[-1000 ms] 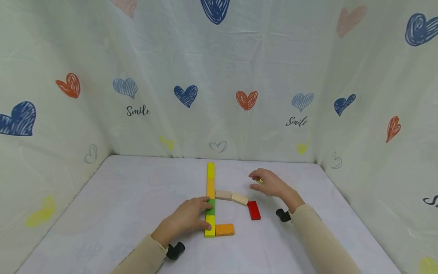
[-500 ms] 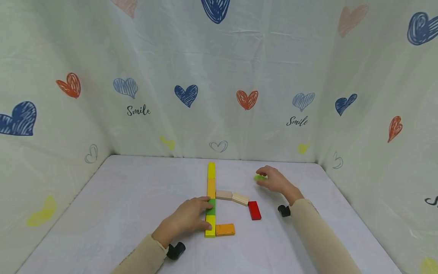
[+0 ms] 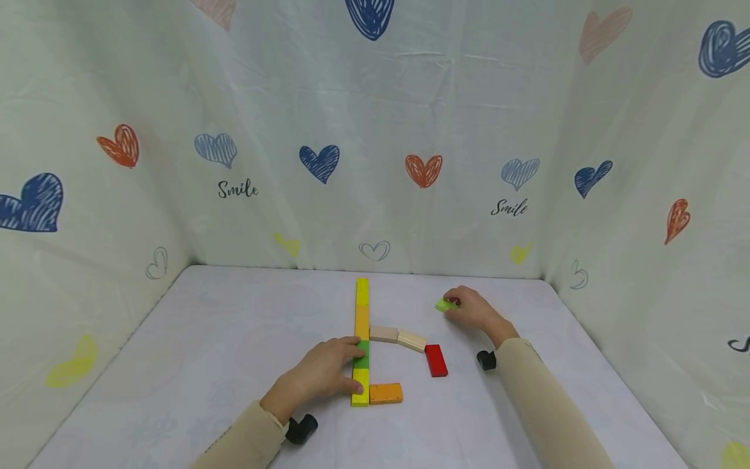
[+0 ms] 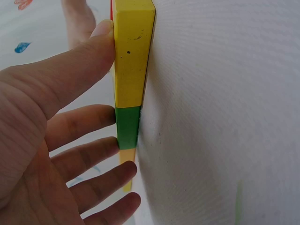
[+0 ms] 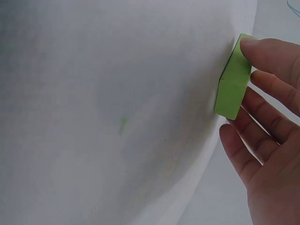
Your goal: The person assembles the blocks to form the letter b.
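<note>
On the white table, a straight column is made up of yellow blocks [image 3: 362, 291], an orange-yellow block [image 3: 362, 322] and a green block [image 3: 361, 362]. My left hand [image 3: 321, 371] rests against its near part; in the left wrist view the thumb touches the near yellow block [image 4: 133, 61], with the extended fingers along the green one. Farther right and back, my right hand [image 3: 473, 308] pinches a light green block [image 3: 445, 305] between thumb and fingers. The right wrist view shows this light green block [image 5: 233, 89] close to the table surface.
Two plain wooden blocks [image 3: 397, 337] run right from the column, and a red block [image 3: 436, 360] stands at their end, angled. An orange block [image 3: 385, 393] touches the column's near end. A heart-printed curtain [image 3: 375, 117] encloses the table's back and sides.
My right hand has moved slightly right, and its fingers have closed on the light green block, which now shows more clearly. The left hand and the other blocks have stayed put.
</note>
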`<state>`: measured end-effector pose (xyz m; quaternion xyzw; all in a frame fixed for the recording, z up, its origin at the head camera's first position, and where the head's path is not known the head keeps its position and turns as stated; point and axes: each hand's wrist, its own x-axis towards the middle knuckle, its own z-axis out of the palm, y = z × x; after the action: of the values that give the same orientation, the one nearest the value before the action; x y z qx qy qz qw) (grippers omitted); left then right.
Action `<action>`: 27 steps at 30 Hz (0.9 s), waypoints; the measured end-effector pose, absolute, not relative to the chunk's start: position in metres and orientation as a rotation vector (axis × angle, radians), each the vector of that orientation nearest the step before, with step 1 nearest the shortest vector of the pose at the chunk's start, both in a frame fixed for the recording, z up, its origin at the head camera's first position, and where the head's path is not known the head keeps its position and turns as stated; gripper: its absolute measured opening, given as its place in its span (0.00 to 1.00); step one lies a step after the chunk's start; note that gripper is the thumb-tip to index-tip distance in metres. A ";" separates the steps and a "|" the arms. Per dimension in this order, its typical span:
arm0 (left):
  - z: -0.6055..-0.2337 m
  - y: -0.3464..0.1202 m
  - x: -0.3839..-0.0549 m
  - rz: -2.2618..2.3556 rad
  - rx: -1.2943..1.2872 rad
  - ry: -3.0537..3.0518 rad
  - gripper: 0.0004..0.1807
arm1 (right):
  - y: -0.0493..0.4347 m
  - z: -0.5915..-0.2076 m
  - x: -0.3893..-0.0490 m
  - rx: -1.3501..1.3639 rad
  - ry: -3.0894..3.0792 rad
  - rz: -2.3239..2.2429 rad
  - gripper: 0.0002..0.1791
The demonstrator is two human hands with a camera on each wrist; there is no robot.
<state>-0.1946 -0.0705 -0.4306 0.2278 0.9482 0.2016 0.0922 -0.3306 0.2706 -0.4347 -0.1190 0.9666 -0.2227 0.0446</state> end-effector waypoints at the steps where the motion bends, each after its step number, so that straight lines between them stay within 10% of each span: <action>1: -0.431 -0.071 -0.195 0.600 0.675 2.816 0.35 | 0.271 -0.435 -0.331 -0.364 2.952 -0.679 0.20; 27: -0.429 -0.070 -0.194 0.581 0.680 2.809 0.35 | 0.267 -0.438 -0.333 -0.341 2.961 -0.640 0.21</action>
<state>-0.1941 -0.0702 -0.4295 0.2297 0.9484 0.1962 0.0965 -0.3331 0.2674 -0.4380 -0.1119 0.9702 -0.2098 0.0467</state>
